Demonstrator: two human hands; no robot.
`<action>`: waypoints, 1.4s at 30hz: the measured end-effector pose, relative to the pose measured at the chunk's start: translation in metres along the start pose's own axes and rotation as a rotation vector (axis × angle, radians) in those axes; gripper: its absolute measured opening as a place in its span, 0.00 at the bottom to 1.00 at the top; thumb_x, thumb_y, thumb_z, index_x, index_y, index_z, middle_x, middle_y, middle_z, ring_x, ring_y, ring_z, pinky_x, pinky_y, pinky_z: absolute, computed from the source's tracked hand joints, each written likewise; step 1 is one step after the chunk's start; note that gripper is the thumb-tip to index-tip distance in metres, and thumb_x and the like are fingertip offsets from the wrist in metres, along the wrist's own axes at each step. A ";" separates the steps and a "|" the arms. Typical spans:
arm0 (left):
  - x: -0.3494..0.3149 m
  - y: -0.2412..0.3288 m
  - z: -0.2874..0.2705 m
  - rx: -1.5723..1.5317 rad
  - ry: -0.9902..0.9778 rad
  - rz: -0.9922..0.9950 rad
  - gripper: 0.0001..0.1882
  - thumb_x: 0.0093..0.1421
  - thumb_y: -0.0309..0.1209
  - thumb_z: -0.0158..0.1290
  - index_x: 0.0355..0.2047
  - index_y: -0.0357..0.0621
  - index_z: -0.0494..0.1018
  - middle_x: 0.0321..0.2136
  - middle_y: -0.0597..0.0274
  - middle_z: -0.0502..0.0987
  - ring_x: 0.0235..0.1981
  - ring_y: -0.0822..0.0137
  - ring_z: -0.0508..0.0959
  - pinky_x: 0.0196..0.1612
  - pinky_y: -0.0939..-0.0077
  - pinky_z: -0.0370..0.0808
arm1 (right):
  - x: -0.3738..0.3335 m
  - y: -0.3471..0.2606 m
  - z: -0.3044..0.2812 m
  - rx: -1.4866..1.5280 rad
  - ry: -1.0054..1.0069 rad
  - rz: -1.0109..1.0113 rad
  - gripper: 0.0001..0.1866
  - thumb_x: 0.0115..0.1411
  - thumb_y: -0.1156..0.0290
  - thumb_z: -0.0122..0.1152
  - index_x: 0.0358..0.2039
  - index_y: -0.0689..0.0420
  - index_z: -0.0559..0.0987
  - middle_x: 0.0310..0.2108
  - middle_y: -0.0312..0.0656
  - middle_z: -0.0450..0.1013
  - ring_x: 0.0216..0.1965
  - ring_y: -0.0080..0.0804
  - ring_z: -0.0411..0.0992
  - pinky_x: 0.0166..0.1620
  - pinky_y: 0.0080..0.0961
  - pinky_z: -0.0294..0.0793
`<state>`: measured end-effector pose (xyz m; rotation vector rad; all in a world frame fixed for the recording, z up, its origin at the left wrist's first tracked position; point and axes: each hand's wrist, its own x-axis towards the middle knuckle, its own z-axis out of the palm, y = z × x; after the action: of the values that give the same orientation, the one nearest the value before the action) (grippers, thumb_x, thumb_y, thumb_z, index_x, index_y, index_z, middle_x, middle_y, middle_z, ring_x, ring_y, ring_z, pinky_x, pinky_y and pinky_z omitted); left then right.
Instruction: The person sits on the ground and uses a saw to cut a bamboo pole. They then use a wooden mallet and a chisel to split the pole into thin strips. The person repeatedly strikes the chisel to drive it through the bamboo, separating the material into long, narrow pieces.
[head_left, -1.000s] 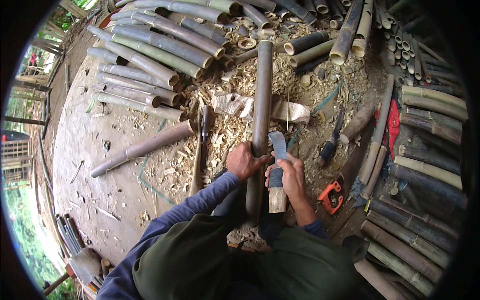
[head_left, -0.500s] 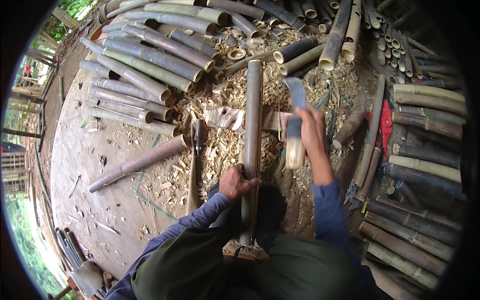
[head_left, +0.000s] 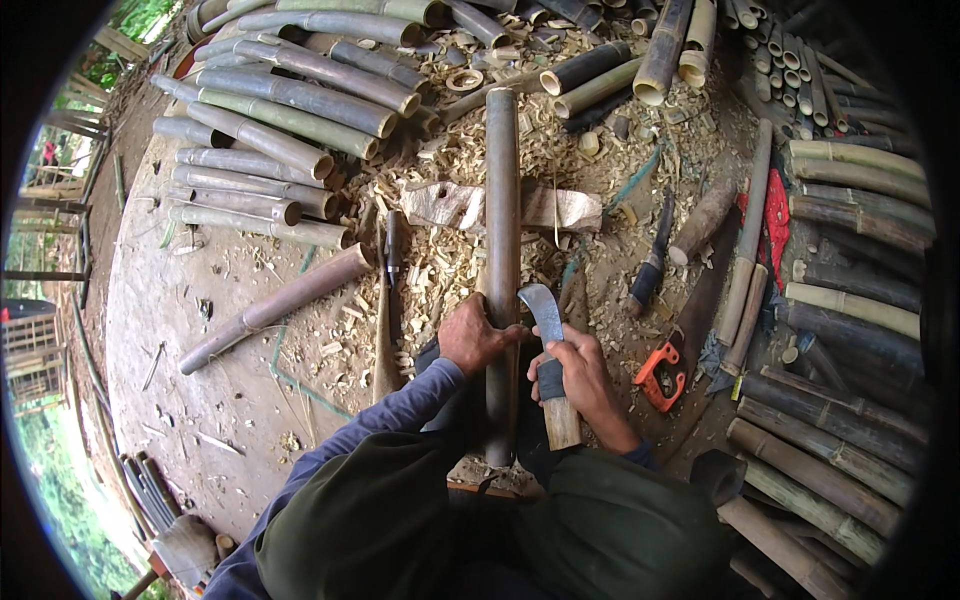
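A brown bamboo pole (head_left: 503, 215) runs lengthwise away from me, its near end between my legs and its far part resting across a notched wooden block (head_left: 575, 211). My left hand (head_left: 474, 338) is closed round the pole from its left side, thumb laid over the top. Just right of the pole, my right hand (head_left: 588, 378) grips a billhook (head_left: 544, 315) by its dark-wrapped wooden handle. The curved blade points up and away, its hooked tip close to the pole's right edge; whether they touch I cannot tell.
Wood chips (head_left: 440, 265) cover the ground around the block. Cut bamboo lengths (head_left: 290, 100) lie stacked at the far left, with more (head_left: 820, 460) on the right. A loose pole (head_left: 275, 308) lies left. An orange saw handle (head_left: 660, 378) and a dark-handled tool (head_left: 653, 262) lie right.
My right hand has brought the billhook back toward me and closer to the pole, lower in the view. My left hand stays on the pole. The saw handle has come into sight.
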<state>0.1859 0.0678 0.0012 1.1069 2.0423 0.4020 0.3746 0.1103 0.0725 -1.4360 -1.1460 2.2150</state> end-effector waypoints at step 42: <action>-0.005 -0.016 0.016 0.072 -0.030 0.070 0.40 0.46 0.64 0.68 0.35 0.36 0.70 0.29 0.42 0.78 0.34 0.44 0.82 0.37 0.52 0.77 | 0.090 -0.043 -0.013 -0.022 -0.004 -0.247 0.23 0.66 0.66 0.45 0.56 0.68 0.72 0.22 0.50 0.76 0.15 0.36 0.75 0.18 0.31 0.76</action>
<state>0.1905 0.0531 -0.0161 1.2236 2.0092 0.3472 0.3351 0.1976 0.0427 -1.2250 -1.2772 2.0417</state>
